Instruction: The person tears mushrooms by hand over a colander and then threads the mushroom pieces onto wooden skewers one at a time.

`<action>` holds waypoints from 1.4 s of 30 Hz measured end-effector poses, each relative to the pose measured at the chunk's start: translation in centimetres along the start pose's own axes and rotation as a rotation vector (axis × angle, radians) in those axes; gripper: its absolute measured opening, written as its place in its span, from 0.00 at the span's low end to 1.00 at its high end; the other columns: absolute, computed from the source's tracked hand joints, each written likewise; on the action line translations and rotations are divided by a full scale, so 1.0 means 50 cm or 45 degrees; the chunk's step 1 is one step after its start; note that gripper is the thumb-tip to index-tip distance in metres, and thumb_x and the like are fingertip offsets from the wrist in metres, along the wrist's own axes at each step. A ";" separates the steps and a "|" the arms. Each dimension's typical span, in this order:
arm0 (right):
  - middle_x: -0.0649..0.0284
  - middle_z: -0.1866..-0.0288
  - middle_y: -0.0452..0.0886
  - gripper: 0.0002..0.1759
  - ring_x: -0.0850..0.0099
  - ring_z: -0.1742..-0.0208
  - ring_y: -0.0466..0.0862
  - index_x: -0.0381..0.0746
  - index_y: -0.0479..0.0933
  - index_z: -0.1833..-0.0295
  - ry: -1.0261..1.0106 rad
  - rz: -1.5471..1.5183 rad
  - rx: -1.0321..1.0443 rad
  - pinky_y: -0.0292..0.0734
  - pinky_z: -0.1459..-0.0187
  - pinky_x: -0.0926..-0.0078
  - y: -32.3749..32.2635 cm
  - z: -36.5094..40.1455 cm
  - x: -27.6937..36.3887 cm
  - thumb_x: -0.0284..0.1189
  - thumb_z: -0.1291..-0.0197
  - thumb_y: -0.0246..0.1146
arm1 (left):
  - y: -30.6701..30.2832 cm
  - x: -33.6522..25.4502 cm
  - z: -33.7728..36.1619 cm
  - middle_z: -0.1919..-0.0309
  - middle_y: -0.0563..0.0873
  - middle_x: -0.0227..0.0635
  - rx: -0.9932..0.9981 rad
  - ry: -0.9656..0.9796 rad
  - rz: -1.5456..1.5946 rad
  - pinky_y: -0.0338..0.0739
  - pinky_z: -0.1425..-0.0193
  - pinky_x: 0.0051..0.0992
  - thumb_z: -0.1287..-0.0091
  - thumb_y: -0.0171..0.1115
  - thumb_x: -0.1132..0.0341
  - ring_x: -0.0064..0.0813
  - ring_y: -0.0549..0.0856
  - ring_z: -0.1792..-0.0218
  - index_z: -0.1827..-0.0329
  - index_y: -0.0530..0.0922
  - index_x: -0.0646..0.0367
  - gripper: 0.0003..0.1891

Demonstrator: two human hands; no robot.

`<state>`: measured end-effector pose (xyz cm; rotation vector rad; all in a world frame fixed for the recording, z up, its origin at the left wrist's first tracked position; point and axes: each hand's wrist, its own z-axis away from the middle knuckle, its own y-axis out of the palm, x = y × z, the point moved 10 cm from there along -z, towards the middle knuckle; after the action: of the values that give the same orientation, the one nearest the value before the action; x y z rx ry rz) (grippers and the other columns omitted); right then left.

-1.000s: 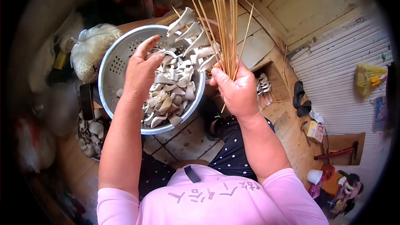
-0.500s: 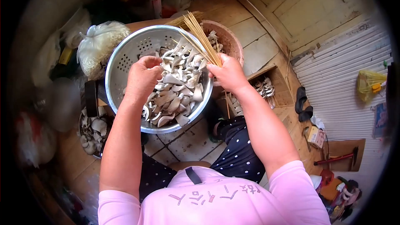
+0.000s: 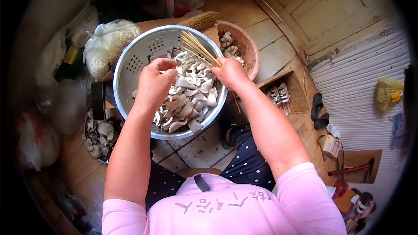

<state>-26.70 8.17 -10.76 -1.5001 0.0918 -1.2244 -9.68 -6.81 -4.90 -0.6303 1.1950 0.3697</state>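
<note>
The fingers (image 3: 164,64) of the left hand (image 3: 153,82) were curled, with thumb and forefinger brought close together; whether anything lay between them could not be told. Those of the right hand (image 3: 230,75) were closed around a bundle of thin wooden sticks (image 3: 198,48). The left hand stood inside the outline of the metal colander (image 3: 134,68), over the left part of the heap of torn mushroom pieces (image 3: 188,100); the right hand stood at the colander's right rim, contact with it being impossible to judge. Between the hands lay an open span above the heap, and left of the left hand a strip of perforated wall was bare. The far right offered less room: a pink basin (image 3: 251,54) bordered the rim just behind the right hand, and a broom head (image 3: 200,20) lay beyond the far rim. A wooden box (image 3: 299,98), holding further mushroom pieces, stood to the right of the right forearm. The bundle's long axis ran obliquely, from the right hand away and leftward across the colander's far right part, its tips slightly fanned toward the far rim. A few stick ends projected on the near side of the right hand, toward the person, outside the rim.
</note>
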 end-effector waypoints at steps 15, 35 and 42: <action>0.49 0.67 0.82 0.11 0.53 0.67 0.83 0.36 0.76 0.56 0.016 0.100 -0.096 0.77 0.62 0.59 -0.131 0.076 0.013 0.33 0.36 0.59 | 0.018 0.010 0.013 0.64 0.86 0.34 0.087 -0.029 0.009 0.77 0.62 0.22 0.38 0.58 0.71 0.22 0.82 0.69 0.53 0.81 0.64 0.12; 0.71 0.75 0.76 0.11 0.86 0.83 0.70 0.37 0.75 0.57 0.163 -1.140 0.067 0.65 0.81 0.90 -0.056 0.115 0.101 0.36 0.31 0.59 | 0.260 0.029 0.175 0.73 0.84 0.32 1.048 -0.283 0.191 0.79 0.68 0.21 0.25 0.50 0.64 0.20 0.83 0.75 0.61 0.78 0.62 0.11; 0.72 0.77 0.73 0.11 0.86 0.84 0.68 0.37 0.74 0.59 0.143 -1.309 -0.133 0.63 0.82 0.89 -0.096 0.104 0.101 0.35 0.29 0.56 | 0.262 0.025 0.181 0.71 0.83 0.33 1.182 -0.219 0.080 0.80 0.65 0.21 0.29 0.54 0.67 0.21 0.83 0.73 0.58 0.80 0.61 0.08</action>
<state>-23.32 10.20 -3.02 -1.6015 -0.6235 -2.1291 -10.14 8.98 -7.39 0.2412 1.0756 -0.0996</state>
